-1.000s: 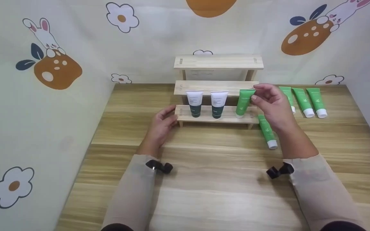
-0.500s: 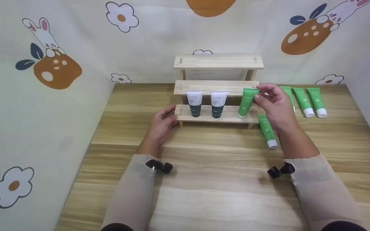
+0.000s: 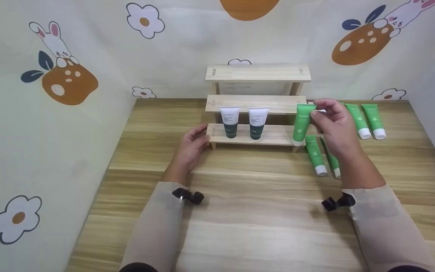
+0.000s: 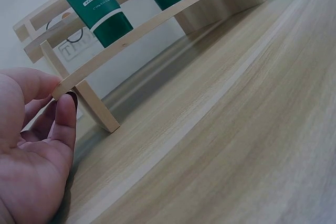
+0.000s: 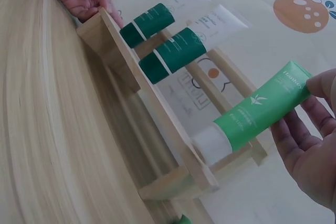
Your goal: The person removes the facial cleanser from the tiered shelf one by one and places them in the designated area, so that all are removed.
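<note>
From my spot, right hand (image 3: pixel 336 126) pinched the green tube (image 3: pixel 303 122) by its top at the 3 o'clock end of the bottom shelf (image 3: pixel 278 134), contact unclear; left hand (image 3: pixel 189 149) pinched the 9 o'clock end, two white-and-green tubes (image 3: pixel 230 121) upright between.

We read this as a small walled tabletop booth, home or shop unclear: cartoon-print wall covering (image 3: pixel 70 139) at 9 and 12 o'clock, wood-grain table (image 3: pixel 255 219) at 6, stepped wooden rack (image 3: pixel 257 101) at 1, black wrist cameras (image 3: pixel 197 197) at 4 and 7.
</note>
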`<state>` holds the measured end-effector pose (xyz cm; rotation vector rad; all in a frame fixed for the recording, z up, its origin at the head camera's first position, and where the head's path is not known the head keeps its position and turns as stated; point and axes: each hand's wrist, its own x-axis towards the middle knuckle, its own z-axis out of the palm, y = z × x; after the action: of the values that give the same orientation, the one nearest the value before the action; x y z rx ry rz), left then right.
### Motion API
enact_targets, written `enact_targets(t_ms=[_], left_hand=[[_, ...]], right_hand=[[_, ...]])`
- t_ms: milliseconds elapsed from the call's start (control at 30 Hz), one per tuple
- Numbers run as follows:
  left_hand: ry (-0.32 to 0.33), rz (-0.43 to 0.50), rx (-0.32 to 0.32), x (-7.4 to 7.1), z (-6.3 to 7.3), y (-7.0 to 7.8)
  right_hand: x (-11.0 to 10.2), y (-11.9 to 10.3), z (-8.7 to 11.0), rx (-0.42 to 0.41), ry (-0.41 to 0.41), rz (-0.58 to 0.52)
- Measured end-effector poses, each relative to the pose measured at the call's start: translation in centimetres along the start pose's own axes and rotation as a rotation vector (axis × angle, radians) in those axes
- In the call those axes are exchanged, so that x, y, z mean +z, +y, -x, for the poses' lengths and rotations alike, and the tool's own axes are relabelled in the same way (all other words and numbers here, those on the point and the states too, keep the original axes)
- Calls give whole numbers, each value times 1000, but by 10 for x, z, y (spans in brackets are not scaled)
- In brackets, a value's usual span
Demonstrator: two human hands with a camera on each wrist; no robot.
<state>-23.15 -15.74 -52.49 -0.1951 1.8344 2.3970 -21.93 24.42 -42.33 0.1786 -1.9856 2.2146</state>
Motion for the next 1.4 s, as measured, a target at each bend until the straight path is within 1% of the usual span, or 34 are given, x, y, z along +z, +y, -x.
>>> enact_targets(t_ms=[133, 400, 700, 900, 1067, 1267, 1400], left_hand=[[-6, -5, 5, 0, 1, 0], [-3, -6, 9, -2, 1, 0], [8, -24, -6, 0, 2, 2], [19, -23, -6, 1, 1, 3], [20, -16, -3, 1, 1, 2], [21, -4, 1, 1, 0, 1], [20, -7, 3, 1, 0, 1]], right_hand=[[-11, 0, 1, -6, 24, 11], [-37, 2, 3, 7, 55, -29], [-74, 5, 8, 26, 138, -120], [-96, 10, 5, 77, 202, -201], [-109, 16, 2, 128, 225, -176], [-123, 27, 1, 203, 244, -212], [-133, 34, 1, 235, 261, -199]])
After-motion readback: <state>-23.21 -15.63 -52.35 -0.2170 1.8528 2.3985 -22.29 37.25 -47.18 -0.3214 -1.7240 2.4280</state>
